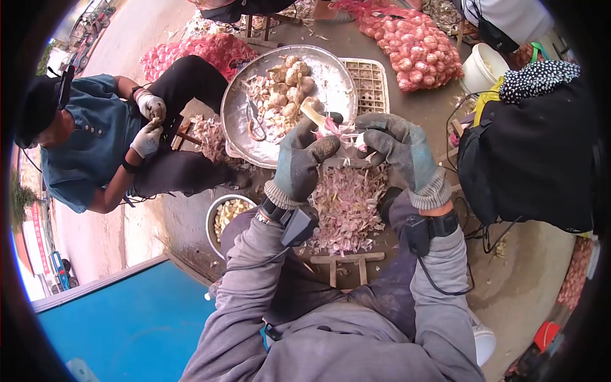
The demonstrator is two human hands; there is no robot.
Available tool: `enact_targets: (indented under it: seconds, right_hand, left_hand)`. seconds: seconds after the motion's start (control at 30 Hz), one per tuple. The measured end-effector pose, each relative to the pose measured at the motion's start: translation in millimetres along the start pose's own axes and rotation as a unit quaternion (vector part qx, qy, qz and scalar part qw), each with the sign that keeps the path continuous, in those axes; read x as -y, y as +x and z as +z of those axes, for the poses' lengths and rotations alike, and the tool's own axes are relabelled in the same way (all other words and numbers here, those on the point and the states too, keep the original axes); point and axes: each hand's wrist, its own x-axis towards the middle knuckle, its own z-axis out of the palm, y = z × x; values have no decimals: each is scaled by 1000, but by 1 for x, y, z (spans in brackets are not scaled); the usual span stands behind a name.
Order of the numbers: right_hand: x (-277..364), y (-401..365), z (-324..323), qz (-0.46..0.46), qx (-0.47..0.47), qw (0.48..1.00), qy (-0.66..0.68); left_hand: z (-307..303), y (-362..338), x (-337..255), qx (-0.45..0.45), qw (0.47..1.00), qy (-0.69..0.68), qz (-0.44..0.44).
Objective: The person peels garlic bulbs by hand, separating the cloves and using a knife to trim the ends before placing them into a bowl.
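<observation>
My left hand (299, 158), in a grey and teal glove, is closed around a partly peeled garlic bulb (330, 129) with pink skin and a pale stem. Opposite it, my right hand (407, 151), gloved the same way, pinches a white and pink garlic clove (361, 144) between thumb and fingers. Shreds of skin hang between the two hands. Both are over the near right rim of a round metal tray (334, 70). On that tray lie whole garlic bulbs (293, 79), loose cloves and a pair of scissors (256, 124).
Garlic skins (349, 210) are heaped between my knees. A bowl of peeled cloves (230, 216) stands left. A co-worker (102, 140) in white gloves sits at left. Beyond are net sacks of garlic (414, 54), a plastic crate (372, 89) and a white bucket (480, 70).
</observation>
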Motion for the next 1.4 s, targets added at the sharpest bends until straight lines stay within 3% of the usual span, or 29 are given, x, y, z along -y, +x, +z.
enact_targets:
  seconds: [0.07,0.1,0.13,0.2,0.33,0.4,0.5,0.53,0.6,0.63,0.7,0.73,0.8,0.93,1.0,1.03,1.07,1.1,1.13,1.17,1.2,1.23,1.27,1.3,1.33,1.4]
  right_hand:
    - [-2,3,0,9,-5,1000,-4]
    - [-3,3,1,16,-10,1000,-6]
    - [-5,4,1,18,-10,1000,-7]
    - [-7,4,2,13,-10,999,-39]
    - [2,2,2,54,21,998,-16]
    - [5,0,7,60,18,998,-17]
    - [2,0,6,60,20,998,-22]
    - [2,0,5,62,20,998,-21]
    - [2,-1,2,74,37,996,-30]
    - [3,-1,2,75,37,996,-28]
    - [6,-4,2,95,36,993,-54]
    - [6,-5,3,96,35,993,-52]
    - [7,-5,4,95,41,993,-48]
    - [8,-6,4,103,47,993,-42]
    - [8,-7,4,95,45,994,-17]
    - [9,-7,2,95,46,994,-18]
    - [9,-7,-1,84,63,994,-3]
    - [9,-7,-3,73,81,994,12]
    - [10,-7,-2,73,82,994,11]
    - [10,-9,-1,73,76,994,11]
    - [10,-9,-1,73,70,995,12]
    - [9,-8,0,73,71,995,11]
    - [5,-5,2,70,76,994,29]
    - [3,-5,1,64,70,994,45]
    - [2,-3,0,58,73,994,48]
    - [4,-5,1,34,79,996,26]
  left_hand:
    - [-7,1,-2,26,999,42,9]
    - [-8,1,1,45,979,145,138]
    - [-10,0,1,44,979,144,136]
    - [-10,0,-4,27,999,-1,-34]
    - [-12,0,-7,14,998,-52,-29]
    - [-15,1,-8,45,983,127,124]
    - [-17,4,1,23,979,126,157]
    - [-17,4,1,23,980,126,155]
    - [-18,5,1,8,999,-34,30]
    - [-18,4,0,7,999,-33,29]
    - [-18,3,-1,25,966,198,166]
    - [-15,2,-2,25,966,198,164]
    - [-11,4,-1,8,996,31,81]
    - [-9,3,2,14,978,134,157]
    - [-7,4,3,-14,997,-60,55]
    - [-9,5,4,-14,997,-60,56]
    - [-12,6,6,-4,977,106,185]
    - [-13,7,4,5,914,267,305]
    - [-11,6,3,4,914,267,306]
    - [-8,5,2,-14,975,99,201]
    - [-5,4,0,-31,993,-73,87]
    - [-13,4,3,-31,993,-74,88]
    - [-27,4,8,-19,961,170,218]
    - [-35,9,11,1,857,392,335]
    - [-28,3,8,-22,885,343,313]
    - [-42,-3,17,-41,803,504,315]
